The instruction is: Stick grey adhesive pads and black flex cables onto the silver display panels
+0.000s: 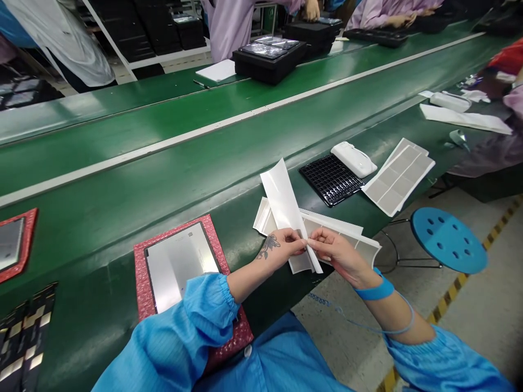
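Observation:
My left hand (281,247) and my right hand (333,250) meet over the near edge of the green bench (122,190), both pinched on a white backing strip (284,201) that curls up and away from them. Under the hands lies a stack of white sheets with grey pads (347,231). To the left of my left forearm a grey panel (180,264) rests on a red bubble mat (143,272). A blue wrist strap (373,291) with a coiled cord circles my right wrist.
A black grid tray (330,178), a white device (353,159) and another pad sheet (398,177) lie to the right. A blue stool (448,239) stands on the floor. Black trays (267,60) sit across the belt, where other people in smocks work.

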### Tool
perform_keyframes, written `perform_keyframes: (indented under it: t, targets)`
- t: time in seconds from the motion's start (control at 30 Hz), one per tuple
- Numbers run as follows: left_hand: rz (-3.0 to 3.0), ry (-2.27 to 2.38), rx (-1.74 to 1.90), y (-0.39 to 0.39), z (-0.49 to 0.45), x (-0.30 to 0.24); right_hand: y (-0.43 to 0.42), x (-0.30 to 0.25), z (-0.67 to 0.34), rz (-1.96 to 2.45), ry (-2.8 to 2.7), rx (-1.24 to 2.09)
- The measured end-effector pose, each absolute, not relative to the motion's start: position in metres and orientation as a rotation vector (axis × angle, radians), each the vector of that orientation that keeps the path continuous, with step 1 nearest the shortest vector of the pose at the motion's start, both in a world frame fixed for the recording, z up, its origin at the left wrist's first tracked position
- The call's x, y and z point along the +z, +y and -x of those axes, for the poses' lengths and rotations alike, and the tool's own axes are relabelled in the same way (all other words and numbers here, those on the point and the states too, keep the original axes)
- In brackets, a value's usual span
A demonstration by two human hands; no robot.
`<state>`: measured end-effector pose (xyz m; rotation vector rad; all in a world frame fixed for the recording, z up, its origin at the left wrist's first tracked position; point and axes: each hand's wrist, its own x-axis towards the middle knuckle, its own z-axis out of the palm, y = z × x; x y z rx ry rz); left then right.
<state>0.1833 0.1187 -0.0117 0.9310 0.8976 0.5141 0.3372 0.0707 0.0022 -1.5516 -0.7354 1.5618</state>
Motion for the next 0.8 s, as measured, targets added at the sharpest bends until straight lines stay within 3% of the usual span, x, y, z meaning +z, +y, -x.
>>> perform_keyframes:
  t: [0.47,0.8]
  targets:
    - [-0.675,0.89,0.457,0.129,-0.174,-0.001,0.075,0.009,-0.361,1.763,-0.904,1.25]
    - [-0.597,0.841,0.583,0.131,-0.116,0.025,0.082,-0.001,-0.372,1.871,-1.066,1.132]
